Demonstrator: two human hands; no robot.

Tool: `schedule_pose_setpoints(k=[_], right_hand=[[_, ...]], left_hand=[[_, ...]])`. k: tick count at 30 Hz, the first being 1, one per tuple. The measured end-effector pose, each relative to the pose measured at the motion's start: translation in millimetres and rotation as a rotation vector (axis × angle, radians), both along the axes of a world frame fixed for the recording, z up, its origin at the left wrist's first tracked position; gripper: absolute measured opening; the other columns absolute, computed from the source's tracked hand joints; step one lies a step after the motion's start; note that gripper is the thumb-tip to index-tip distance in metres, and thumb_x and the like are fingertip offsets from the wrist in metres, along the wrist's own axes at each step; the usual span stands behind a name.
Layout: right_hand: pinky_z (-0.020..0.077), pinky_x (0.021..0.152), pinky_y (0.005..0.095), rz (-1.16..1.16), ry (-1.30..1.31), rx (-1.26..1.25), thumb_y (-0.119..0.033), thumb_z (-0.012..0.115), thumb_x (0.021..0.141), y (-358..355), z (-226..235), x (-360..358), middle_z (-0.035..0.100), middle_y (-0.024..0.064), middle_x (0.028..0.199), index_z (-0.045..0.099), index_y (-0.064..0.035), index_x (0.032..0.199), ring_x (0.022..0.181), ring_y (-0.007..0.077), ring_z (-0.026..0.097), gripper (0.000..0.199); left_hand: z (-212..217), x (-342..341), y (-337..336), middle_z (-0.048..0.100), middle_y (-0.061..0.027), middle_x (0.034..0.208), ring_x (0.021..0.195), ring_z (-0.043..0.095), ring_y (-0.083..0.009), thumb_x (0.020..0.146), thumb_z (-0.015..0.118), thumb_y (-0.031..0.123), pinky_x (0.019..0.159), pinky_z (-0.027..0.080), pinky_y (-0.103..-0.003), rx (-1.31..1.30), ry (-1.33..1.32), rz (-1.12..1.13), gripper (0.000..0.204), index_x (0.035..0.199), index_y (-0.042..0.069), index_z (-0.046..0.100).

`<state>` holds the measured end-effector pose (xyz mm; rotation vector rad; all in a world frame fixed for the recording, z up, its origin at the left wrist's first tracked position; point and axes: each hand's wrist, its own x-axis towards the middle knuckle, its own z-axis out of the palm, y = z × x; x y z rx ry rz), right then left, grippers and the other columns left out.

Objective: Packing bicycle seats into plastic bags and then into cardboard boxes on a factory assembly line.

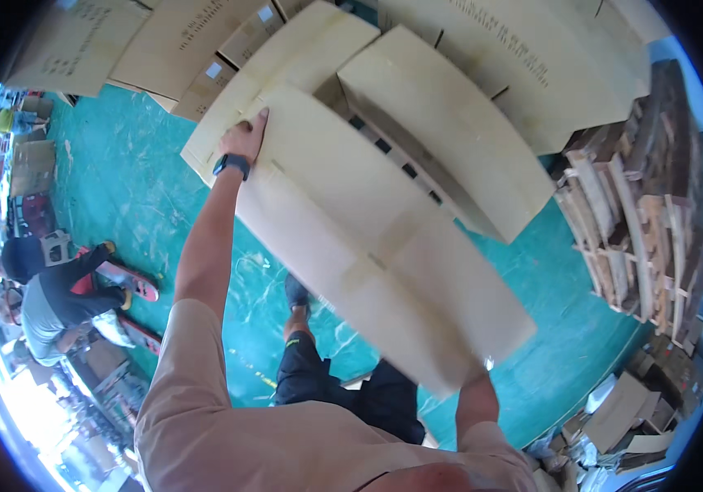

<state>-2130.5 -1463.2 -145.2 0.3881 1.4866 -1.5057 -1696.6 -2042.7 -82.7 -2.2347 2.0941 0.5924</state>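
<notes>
A long tan cardboard box [343, 205] stretches diagonally in front of me, from upper left down to lower right. My left hand [243, 138] grips its far-left end, with a dark watch on the wrist. At the near right end, my right hand [477, 379] holds the same box from below; its fingers are mostly hidden by the cardboard. Right beside the held box, on its far side, stands another long carton [450, 123] with a dark gap along its near side.
Large printed cartons [523, 57] stand along the back. Wooden pallets [630, 205] are stacked at the right, with scrap cardboard [622, 410] below them. A co-worker [64, 287] bends over at the far left on the green floor [113, 180].
</notes>
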Motion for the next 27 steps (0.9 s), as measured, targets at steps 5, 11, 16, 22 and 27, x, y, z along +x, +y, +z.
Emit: schedule_pose_setpoints(k=[5, 11, 16, 22, 27], right_hand=[[0.0324, 0.128, 0.0521, -0.116, -0.485, -0.087, -0.078, 0.038, 0.105, 6, -179, -5, 0.044, 0.0111, 0.17, 0.035, -0.0123, 0.171, 0.153, 0.034, 0.045, 0.093], [0.0328, 0.127, 0.0447, -0.097, 0.064, 0.428, -0.08, 0.047, 0.103, 27, -239, -8, 0.046, 0.0106, 0.167, 0.034, -0.0113, 0.17, 0.152, 0.0291, 0.045, 0.097], [0.0447, 0.118, 0.0472, 0.038, -0.121, 0.412, -0.078, 0.05, 0.104, 49, -226, 19, 0.051, 0.0121, 0.162, 0.038, -0.01, 0.168, 0.143, 0.0288, 0.054, 0.094], [0.0486, 0.114, 0.0449, 0.308, 0.261, 0.444, -0.055, 0.063, 0.106, 179, -140, 35, 0.066, 0.0196, 0.148, 0.065, -0.0073, 0.148, 0.137, 0.033, 0.062, 0.063], [0.0556, 0.104, 0.0476, 0.103, 0.089, 0.658, -0.07, 0.069, 0.096, 309, -39, 206, 0.075, 0.0213, 0.13, 0.067, -0.0078, 0.145, 0.122, 0.0349, 0.071, 0.08]], left_hand=[[-172, -57, 5, 0.039, -0.0277, 0.17, 0.158, 0.037, -0.043, 0.088, 0.065, 0.081, 0.12, 0.037, -0.068, -0.231, -0.116, -0.541, 0.109, 0.165, 0.008, 0.042], [-231, -191, 161, 0.005, -0.032, 0.179, 0.167, 0.0, -0.0507, 0.082, 0.063, 0.091, 0.13, 0.011, -0.07, 0.206, -0.233, -0.537, 0.135, 0.176, 0.009, 0.012], [-210, -138, 165, 0.004, -0.0321, 0.179, 0.167, 0.005, -0.0482, 0.089, 0.072, 0.077, 0.134, 0.018, -0.054, 0.349, -0.045, -0.584, 0.126, 0.173, 0.001, 0.016], [-166, -127, 368, 0.054, -0.0289, 0.16, 0.148, 0.055, -0.0364, 0.099, 0.072, 0.06, 0.122, 0.043, -0.042, 0.887, 0.35, -0.573, 0.102, 0.169, -0.003, 0.03], [-101, -48, 541, 0.07, -0.0223, 0.142, 0.132, 0.067, -0.0333, 0.106, 0.069, 0.046, 0.113, 0.049, -0.041, 0.951, 0.489, -1.005, 0.071, 0.156, -0.002, 0.052]])
